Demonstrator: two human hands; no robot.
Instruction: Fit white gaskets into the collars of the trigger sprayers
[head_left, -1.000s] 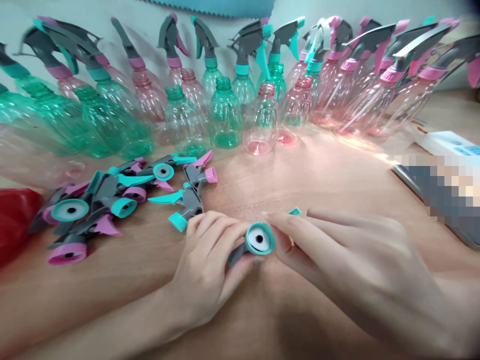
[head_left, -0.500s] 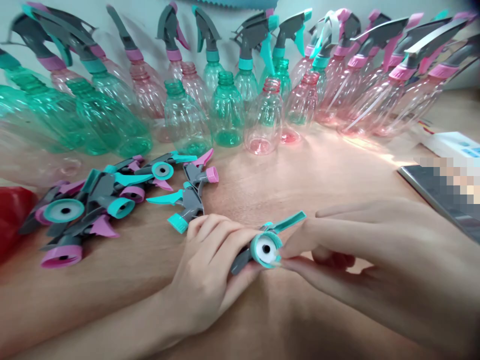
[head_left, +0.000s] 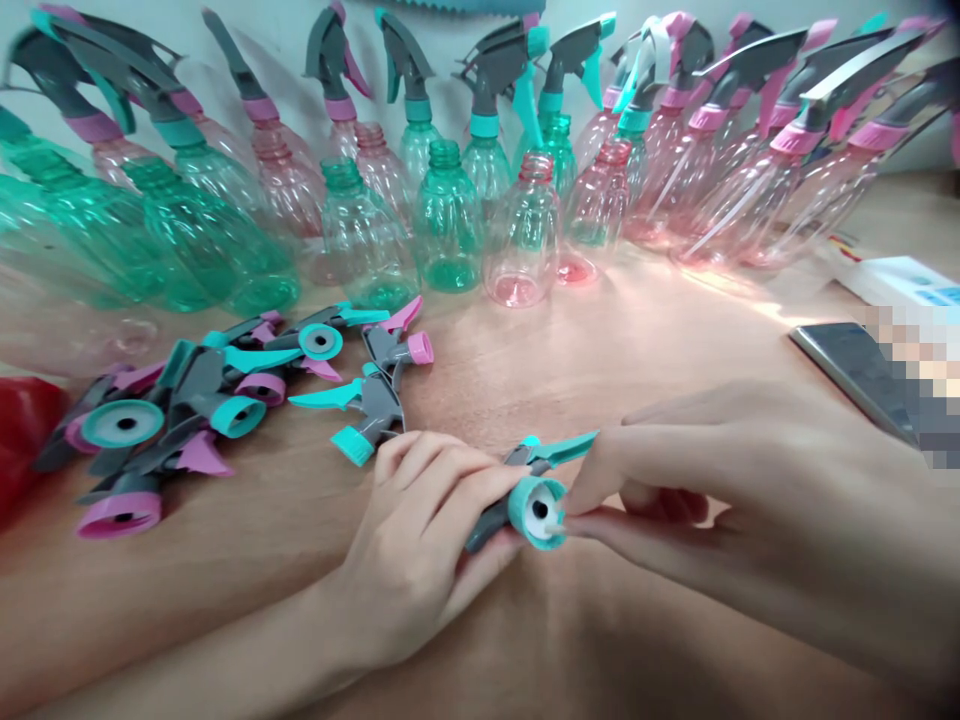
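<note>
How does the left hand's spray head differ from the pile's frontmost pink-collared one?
The held spray head has a turquoise collar; the frontmost spray head a pink one. The held one is in the left hand; the frontmost one lies in the pile. Both have grey bodies and dark holes inside their collars.

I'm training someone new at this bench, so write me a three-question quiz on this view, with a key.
1. What does the left hand hold?
2. True or false: every bottle has a spray head fitted.
3. The right hand is closest to: a) a green bottle; b) a teal collar; c) the wall.

Key:
1. A spray head.
2. False: the front pink bottle has a bare neck.
3. b
</note>
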